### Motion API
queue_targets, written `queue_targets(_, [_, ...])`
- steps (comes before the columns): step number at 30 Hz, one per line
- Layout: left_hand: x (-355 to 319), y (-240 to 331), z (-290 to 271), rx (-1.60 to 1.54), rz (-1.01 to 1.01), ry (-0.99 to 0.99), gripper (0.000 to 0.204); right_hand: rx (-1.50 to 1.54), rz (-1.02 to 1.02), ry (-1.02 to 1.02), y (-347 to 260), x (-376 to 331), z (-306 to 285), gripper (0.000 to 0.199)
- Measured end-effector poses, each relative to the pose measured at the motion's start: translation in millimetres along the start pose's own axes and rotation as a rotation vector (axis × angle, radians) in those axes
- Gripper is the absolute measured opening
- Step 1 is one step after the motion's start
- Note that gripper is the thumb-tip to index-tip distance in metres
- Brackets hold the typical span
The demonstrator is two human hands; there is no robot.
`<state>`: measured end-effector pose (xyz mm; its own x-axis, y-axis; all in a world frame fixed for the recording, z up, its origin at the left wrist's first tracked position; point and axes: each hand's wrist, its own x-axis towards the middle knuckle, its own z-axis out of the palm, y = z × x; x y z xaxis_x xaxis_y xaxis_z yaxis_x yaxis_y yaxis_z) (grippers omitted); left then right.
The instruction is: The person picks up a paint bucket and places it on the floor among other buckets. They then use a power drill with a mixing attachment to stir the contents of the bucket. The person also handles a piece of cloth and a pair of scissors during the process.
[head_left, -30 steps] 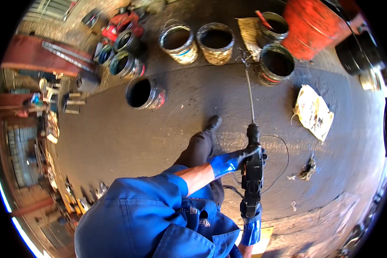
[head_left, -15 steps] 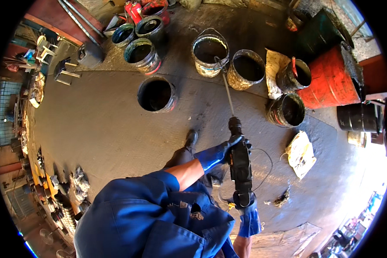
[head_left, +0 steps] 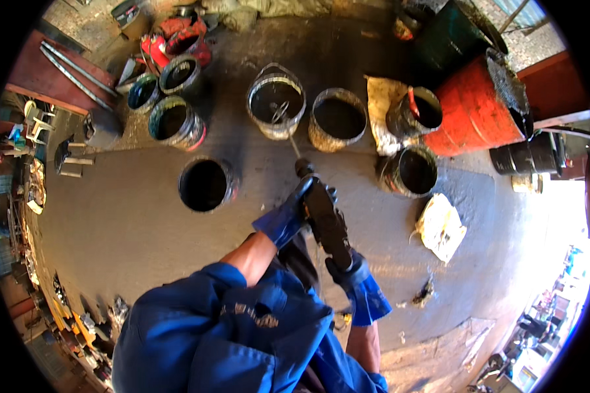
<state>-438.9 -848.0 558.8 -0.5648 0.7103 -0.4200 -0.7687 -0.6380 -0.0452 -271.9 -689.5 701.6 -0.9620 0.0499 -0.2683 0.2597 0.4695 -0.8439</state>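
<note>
The drill (head_left: pixel 328 226) was long and black, its body smudged with a dull grey film and showing a small orange patch near the front. It slanted across the middle of the view, its back end lower right and its nose pointing up and left. From the nose ran a thin metal rod (head_left: pixel 294 147), ending in a looped wire whisk (head_left: pixel 280 111). The whisk lay over the mouth of a pale, stained bucket (head_left: pixel 278 133) with a raised wire handle; whether it touched the dark contents, I could not tell. A second bucket (head_left: pixel 324 142), crusted with grime, stood just to the right on the dark floor (head_left: pixel 131 216).

The left hand (head_left: pixel 297 204), in a blue glove with blackened fingers, reached forward and rightward on a bent arm, its grip clamped around the drill's front part, fingertips showing on the far side. The right hand (head_left: pixel 349 272), gloved alike, had its grip closed around the back end, nearer the body. Its cuff flared over a bare forearm (head_left: pixel 364 346) rising from the lower edge, below a blue sleeve.
</note>
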Motion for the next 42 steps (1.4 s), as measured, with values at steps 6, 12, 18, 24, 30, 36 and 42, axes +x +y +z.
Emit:
queue_targets(6, [30,22,32,-0.050,0.025,0.108,0.065,0.027,0.171,-0.093,-5,66,-22,0.037])
queue_targets(12, [60,62,33,-0.033,-0.009,0.009,0.078,0.092,0.499,-0.211,-43,134,-26,0.032])
queue_targets(18, [87,113,35,-0.199,-0.126,0.008,0.077,0.046,0.294,-0.110,-52,198,-3,0.033])
queue_targets(24, [105,167,21,-0.181,0.019,0.034,0.062,0.030,0.268,-0.161,-81,271,19,0.034])
queue_targets(30, [141,195,-1,-0.417,0.130,-0.407,0.031,0.042,0.213,-0.171,-104,336,44,0.036])
queue_targets(36, [153,223,12,-0.677,0.040,-0.525,0.027,-0.032,0.516,-0.353,-78,384,62,0.045])
queue_targets(42, [167,240,-9,-0.691,-0.014,-0.568,0.029,0.024,0.276,-0.278,-52,402,88,0.041])
